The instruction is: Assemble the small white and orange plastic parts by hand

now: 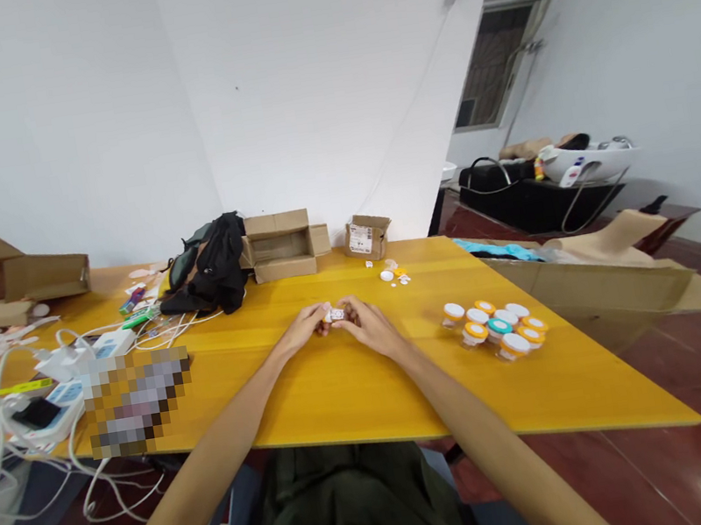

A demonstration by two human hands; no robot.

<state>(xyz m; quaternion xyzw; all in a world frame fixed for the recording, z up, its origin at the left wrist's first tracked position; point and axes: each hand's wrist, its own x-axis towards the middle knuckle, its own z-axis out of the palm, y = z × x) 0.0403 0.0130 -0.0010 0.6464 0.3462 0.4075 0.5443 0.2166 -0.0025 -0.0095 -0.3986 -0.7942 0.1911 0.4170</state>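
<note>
Above the middle of the yellow table [345, 396], my left hand [306, 326] and my right hand [366, 324] meet over a small white piece with dark print [336, 314]. Fingers of both hands are closed on it from either side; its kind is too small to tell. To the right of my hands stands a cluster of small clear jars with white, orange and teal lids [499, 327]. Beyond my right hand lie a white round lid [386, 275] and several little white and orange pieces [401, 275].
At the back stand an open cardboard box [286, 268] and a smaller labelled box [361, 239], beside a black bag [219, 270]. White power strips [100, 360] with tangled cables and a blurred-out flat object [139, 402] lie left. Another large carton [46, 275] stands far left.
</note>
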